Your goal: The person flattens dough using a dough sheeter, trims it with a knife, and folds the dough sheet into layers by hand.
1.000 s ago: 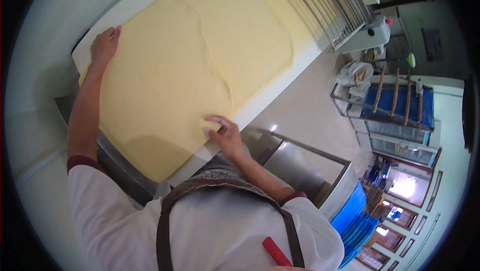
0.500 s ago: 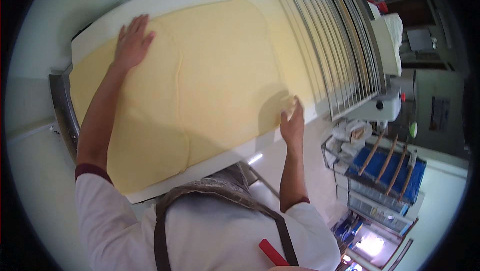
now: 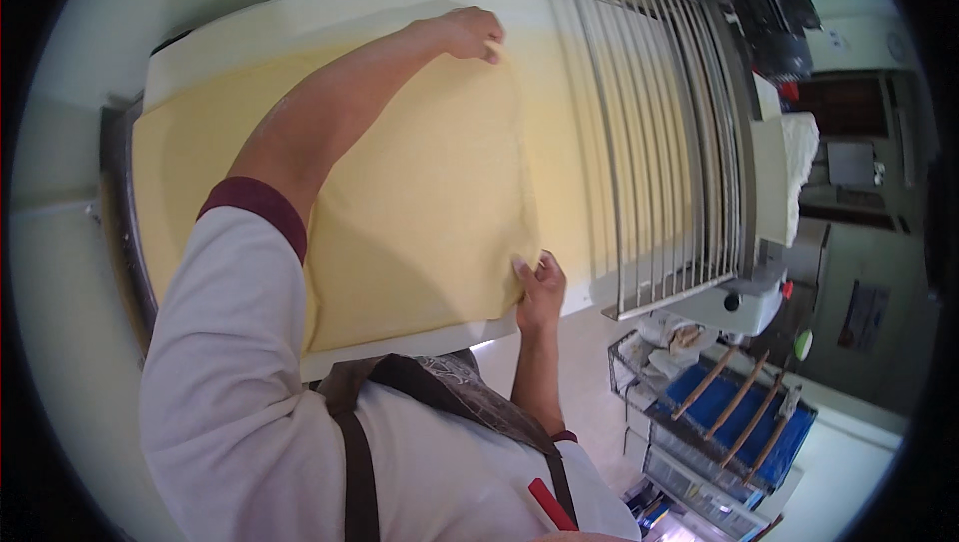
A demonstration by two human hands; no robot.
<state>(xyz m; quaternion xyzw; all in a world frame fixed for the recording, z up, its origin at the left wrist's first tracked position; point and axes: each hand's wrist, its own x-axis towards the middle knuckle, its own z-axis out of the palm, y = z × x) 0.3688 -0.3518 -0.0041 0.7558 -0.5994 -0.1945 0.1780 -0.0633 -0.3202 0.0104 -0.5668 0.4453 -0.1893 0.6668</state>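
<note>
A wide sheet of pale yellow dough lies on the white work surface, with a folded layer on top of a longer one that runs to the left. My left hand reaches across to its far right corner, fingers closed on the edge there. At the near right corner my right hand pinches the dough edge between thumb and fingers. Between the hands, the right edge of the folded layer runs nearly straight. My left forearm covers part of the sheet's far left side.
To the right, a metal bar rack stands over the surface, more yellow dough beneath it. A black motor sits behind the rack. At lower right, several wooden rolling pins lie across a blue-topped cart. A wall borders the far side.
My left hand has moved right from the far left of the dough to its far right corner and closed on it. My right hand has shifted down and left, now gripping the near corner.
</note>
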